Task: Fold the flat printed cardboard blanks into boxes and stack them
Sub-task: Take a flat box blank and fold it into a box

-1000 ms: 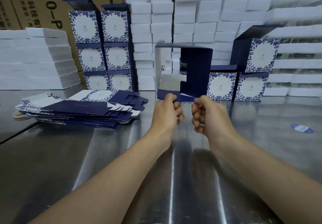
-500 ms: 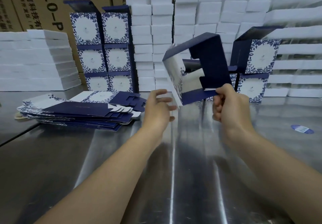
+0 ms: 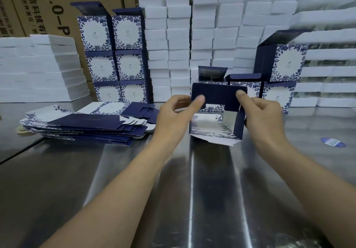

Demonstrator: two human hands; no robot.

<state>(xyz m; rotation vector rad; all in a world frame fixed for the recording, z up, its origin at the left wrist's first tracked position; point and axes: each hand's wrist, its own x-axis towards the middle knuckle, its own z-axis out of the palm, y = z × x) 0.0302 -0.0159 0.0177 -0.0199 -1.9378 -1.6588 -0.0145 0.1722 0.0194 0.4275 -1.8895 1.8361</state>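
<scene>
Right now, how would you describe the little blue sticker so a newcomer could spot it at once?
Start at the shiny metal table and look along its right side, right of the right hand holding the half-folded box. The sticker lies flat and alone there, a small blue oval with a white label in its middle, unlike the square leaf-printed boxes behind.

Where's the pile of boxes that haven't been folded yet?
The pile of flat blanks lies on the steel table, left of the left hand, before the stacked folded boxes.
</scene>
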